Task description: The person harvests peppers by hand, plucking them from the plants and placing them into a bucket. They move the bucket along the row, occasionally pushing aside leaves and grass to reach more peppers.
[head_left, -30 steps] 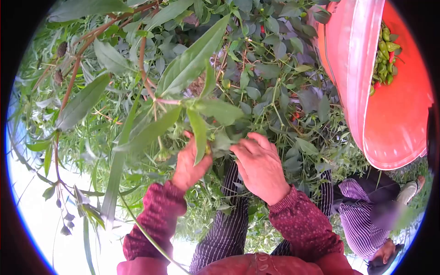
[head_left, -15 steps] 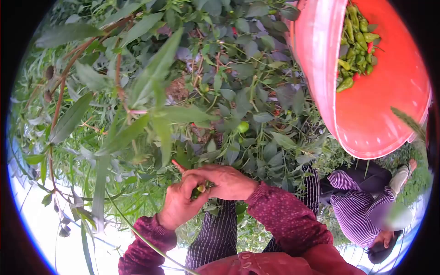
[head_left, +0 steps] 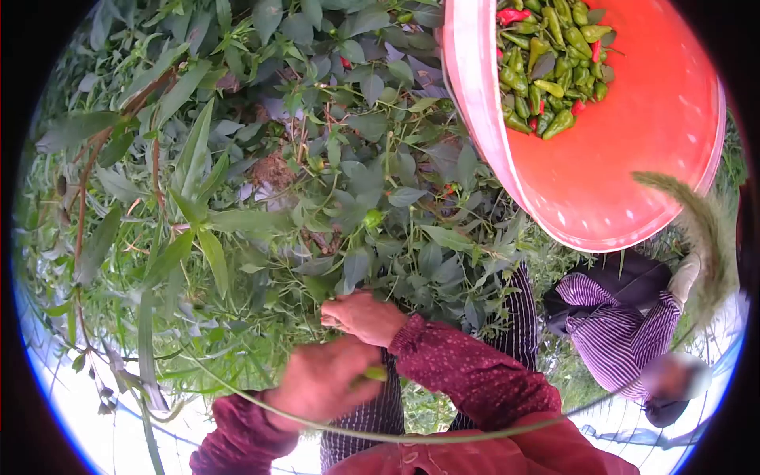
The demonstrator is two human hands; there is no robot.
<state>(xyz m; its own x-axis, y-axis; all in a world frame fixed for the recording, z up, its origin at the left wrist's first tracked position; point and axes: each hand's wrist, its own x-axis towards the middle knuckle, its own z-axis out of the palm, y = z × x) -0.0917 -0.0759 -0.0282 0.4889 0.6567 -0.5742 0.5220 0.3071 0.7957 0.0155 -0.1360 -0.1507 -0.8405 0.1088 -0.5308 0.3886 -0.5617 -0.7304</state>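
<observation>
My left hand (head_left: 326, 381), smeared by motion, is closed on a green pepper (head_left: 375, 372) that sticks out beside its fingers. It is in front of my striped trouser leg. Above it and to the right, my right hand (head_left: 368, 318) is closed at the lower edge of the pepper plants (head_left: 380, 182), its fingertips together among the leaves. What those fingertips grip is too small to make out. A round green pepper (head_left: 372, 218) hangs on the plants above my hands. My two hands are apart.
A red bucket (head_left: 609, 174) lies tilted at the upper right, with many green and some red peppers (head_left: 554, 71) inside. Long-leaved weeds (head_left: 190, 229) stand at the left. A grass seed head (head_left: 697, 229) crosses near the camera. Another person in striped clothes (head_left: 613, 332) bends at the right.
My hands were together around a small green pepper. They have separated: the left has drawn down with a pepper, the right is at the leaves. The view has shifted, so the bucket appears further left.
</observation>
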